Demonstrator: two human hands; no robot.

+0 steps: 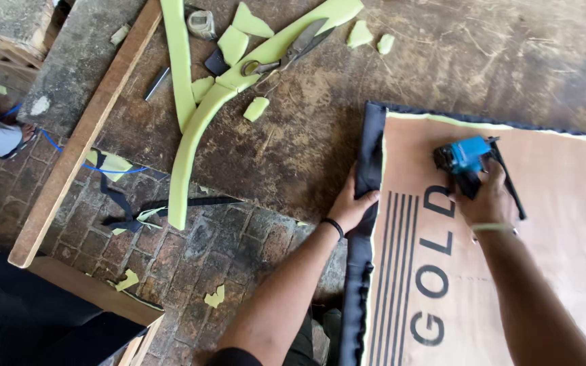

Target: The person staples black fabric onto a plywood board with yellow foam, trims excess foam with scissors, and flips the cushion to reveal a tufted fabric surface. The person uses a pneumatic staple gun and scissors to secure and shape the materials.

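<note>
Both hands at the left edge of a plywood panel, one pressing fabric, one gripping a stapler.

Left hand [352,205] pinches the dark fabric [369,157] folded over the plywood panel [544,271] edge; right hand [488,200] closed around the blue staple gun [464,161], nose on the board (near the fabric fold); panel lies on the worn desk [442,61]; further off, green foam offcuts [198,122] and scissors [293,51]; brick floor [225,251] below.
</note>
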